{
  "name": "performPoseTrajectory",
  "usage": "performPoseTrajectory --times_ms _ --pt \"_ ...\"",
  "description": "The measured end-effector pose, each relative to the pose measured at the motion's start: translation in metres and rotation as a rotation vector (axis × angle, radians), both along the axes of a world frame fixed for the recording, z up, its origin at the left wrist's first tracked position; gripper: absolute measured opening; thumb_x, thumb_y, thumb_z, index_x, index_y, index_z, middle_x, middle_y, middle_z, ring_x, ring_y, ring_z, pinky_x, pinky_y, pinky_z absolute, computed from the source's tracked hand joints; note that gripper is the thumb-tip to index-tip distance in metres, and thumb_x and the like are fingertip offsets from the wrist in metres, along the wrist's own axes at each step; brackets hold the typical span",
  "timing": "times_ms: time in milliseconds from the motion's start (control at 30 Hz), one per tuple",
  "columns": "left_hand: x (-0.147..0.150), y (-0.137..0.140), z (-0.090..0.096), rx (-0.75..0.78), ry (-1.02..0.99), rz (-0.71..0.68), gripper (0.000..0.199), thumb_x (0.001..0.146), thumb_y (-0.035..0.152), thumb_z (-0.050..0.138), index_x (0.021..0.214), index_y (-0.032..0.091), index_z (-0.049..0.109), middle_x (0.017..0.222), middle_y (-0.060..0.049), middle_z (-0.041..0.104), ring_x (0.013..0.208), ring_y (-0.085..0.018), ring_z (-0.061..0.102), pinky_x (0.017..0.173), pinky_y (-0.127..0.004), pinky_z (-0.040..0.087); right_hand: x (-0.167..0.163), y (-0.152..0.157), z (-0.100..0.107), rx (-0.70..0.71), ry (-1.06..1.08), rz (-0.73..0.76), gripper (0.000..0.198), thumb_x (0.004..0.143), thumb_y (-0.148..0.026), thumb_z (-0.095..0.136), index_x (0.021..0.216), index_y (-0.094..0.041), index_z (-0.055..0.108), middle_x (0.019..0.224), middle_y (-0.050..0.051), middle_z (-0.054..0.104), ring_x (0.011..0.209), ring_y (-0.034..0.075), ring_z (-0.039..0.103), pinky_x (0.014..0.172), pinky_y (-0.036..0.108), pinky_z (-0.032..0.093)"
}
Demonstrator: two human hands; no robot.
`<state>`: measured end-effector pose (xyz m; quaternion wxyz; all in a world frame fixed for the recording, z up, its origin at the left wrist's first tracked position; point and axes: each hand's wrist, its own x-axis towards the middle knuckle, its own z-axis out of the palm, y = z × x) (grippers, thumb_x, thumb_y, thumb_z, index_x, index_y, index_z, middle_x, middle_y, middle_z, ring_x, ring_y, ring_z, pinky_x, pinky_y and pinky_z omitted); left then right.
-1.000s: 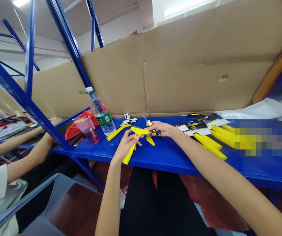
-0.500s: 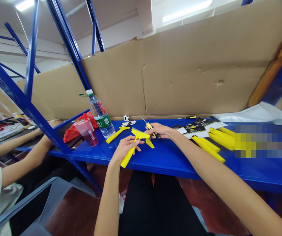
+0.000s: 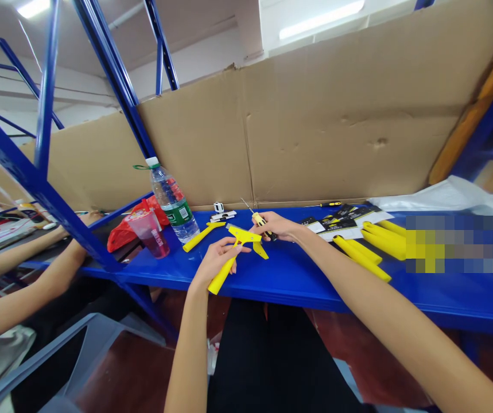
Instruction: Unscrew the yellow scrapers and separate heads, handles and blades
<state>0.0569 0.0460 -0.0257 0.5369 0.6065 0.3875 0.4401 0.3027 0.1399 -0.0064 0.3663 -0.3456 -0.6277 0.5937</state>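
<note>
My left hand (image 3: 217,261) is closed around the handle of a yellow plastic scraper (image 3: 222,275). The scraper's wide head points away from me, with a greyish edge at its left end and a yellow flap angled down at its right. In my right hand (image 3: 275,225) is a screwdriver (image 3: 260,218) with a pale yellow and black handle, its thin shaft pointing up and away to the left. My right fingertips are close beside the scraper head; whether they touch it I cannot tell. Left of the held scraper, a similar yellow piece (image 3: 198,238) lies on the blue table (image 3: 289,281).
A water bottle (image 3: 173,201) and a pink cup (image 3: 154,234) stand at left. Small white parts (image 3: 223,215) lie at the back. To the right are printed cards (image 3: 343,226), another screwdriver (image 3: 330,204) and several yellow handles (image 3: 360,255). A co-worker's arm (image 3: 52,275) is beyond the blue post.
The scraper head has turned slightly, and a greyish edge now shows at its left end. Both hands keep their holds. The whole view has shifted a little.
</note>
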Motion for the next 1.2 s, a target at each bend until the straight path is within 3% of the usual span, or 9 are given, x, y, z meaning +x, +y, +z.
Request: performPoseTrajectory --times_ms 333,700,900,1100,1200 --pt "0.004 -0.007 0.004 -0.025 -0.017 0.045 0.069 0.072 0.060 0.101 0.113 0.014 0.069 0.106 -0.020 0.087 0.050 -0.017 0.069 0.044 -0.027 0.050 0.020 0.000 0.007 -0.037 -0.043 0.290 0.049 0.065 -0.025 0.102 0.094 -0.019 0.063 0.083 0.000 0.075 0.054 0.007 0.058 0.047 0.021 0.044" --pt "0.002 -0.002 0.000 0.028 0.002 0.041 0.063 0.077 0.061 0.098 0.109 0.018 0.065 0.097 -0.011 0.084 0.044 -0.013 0.064 0.042 -0.027 0.049 0.009 0.003 -0.002 -0.053 0.032 0.137 0.056 0.063 -0.022 0.102 0.096 -0.022 0.057 0.082 0.000 0.075 0.053 0.008 0.059 0.043 0.020 0.045" --pt "0.000 0.001 -0.001 0.009 -0.010 0.000 0.058 0.087 0.059 0.092 0.118 0.017 0.067 0.101 -0.013 0.085 0.047 -0.011 0.062 0.046 -0.026 0.050 0.005 0.002 0.000 -0.026 0.066 0.064 0.062 0.058 -0.022 0.106 0.094 -0.023 0.055 0.079 -0.001 0.072 0.053 0.008 0.058 0.042 0.020 0.047" --pt "0.002 0.003 -0.006 -0.006 -0.044 0.051 0.074 0.077 0.062 0.099 0.125 0.016 0.064 0.092 -0.008 0.081 0.052 -0.013 0.065 0.046 -0.026 0.050 0.000 0.003 -0.001 -0.029 0.045 -0.031 0.057 0.065 -0.019 0.105 0.091 -0.023 0.054 0.077 -0.002 0.071 0.052 0.008 0.058 0.041 0.020 0.045" --pt "0.001 0.008 -0.009 -0.011 -0.127 0.107 0.077 0.072 0.058 0.102 0.125 0.018 0.062 0.083 -0.001 0.075 0.048 -0.012 0.061 0.044 -0.025 0.046 0.001 0.008 -0.002 0.013 -0.007 -0.199 0.053 0.073 -0.014 0.101 0.091 -0.023 0.052 0.076 -0.001 0.072 0.057 0.013 0.070 0.039 0.019 0.042"
